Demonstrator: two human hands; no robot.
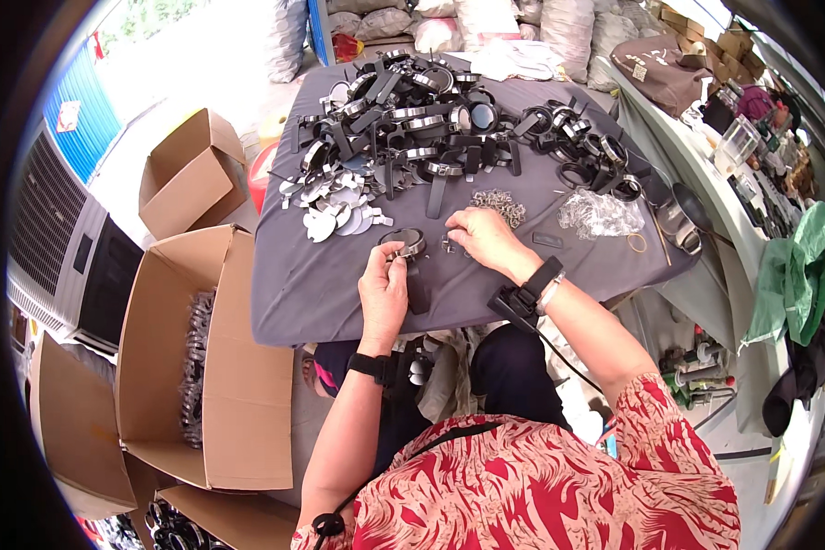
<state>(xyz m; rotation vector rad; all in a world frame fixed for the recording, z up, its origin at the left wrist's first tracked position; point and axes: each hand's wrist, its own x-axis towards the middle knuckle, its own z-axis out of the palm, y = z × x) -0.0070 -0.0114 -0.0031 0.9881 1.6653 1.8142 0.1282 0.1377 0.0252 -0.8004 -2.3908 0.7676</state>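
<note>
My left hand (383, 286) pinches a round, silver-rimmed piece with a black strap (417, 286) at the front of the grey cloth-covered table (293, 307). The strap hangs down toward the table's near edge. Just right of it, my right hand (488, 240) is closed at the fingertips, close to a few tiny metal bits (448, 246); what it grips, if anything, is too small to make out. Beyond that hand lies a heap of small metal fittings (502, 203). A flat dark oblong piece (548, 240) rests to its right.
A large pile of similar strapped rings (422, 119) covers the table's far half. White-silver discs (344, 206) lie at left, a clear plastic bag (600, 215) at right. Cardboard boxes (247, 367) stand on the left; a cluttered side table (724, 202) runs along the right.
</note>
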